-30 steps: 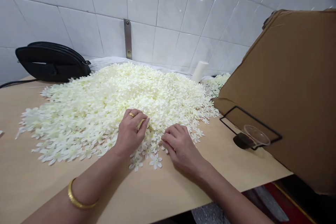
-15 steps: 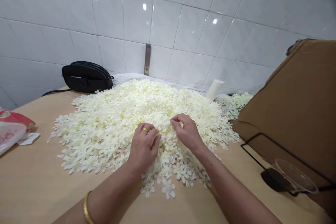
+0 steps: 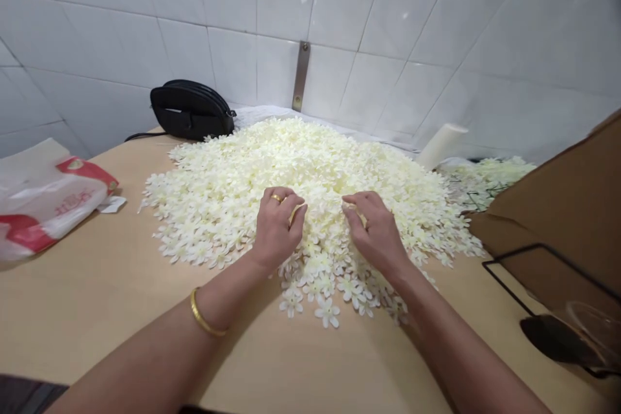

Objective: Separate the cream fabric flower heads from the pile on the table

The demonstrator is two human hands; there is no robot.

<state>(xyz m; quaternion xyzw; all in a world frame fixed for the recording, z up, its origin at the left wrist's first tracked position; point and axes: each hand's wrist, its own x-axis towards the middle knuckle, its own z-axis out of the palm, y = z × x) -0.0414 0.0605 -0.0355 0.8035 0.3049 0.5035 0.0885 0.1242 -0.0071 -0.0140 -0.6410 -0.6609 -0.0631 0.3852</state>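
Left hand (image 3: 277, 231) and right hand (image 3: 377, 234) at near side of white flower pile (image 3: 291, 155). Fingers curled, slightly parted; any hold: cannot tell.

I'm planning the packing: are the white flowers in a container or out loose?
Out, loose: the white flowers lie in a spreading heap on the table, with separate blossoms at its near edge.

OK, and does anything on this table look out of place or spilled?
Mildly: some white flowers straggle from the near edge of the heap onto the tabletop, looking spilled rather than piled. The white cylinder behind appears tilted right, though lens distortion may explain that. I see no clear damage.
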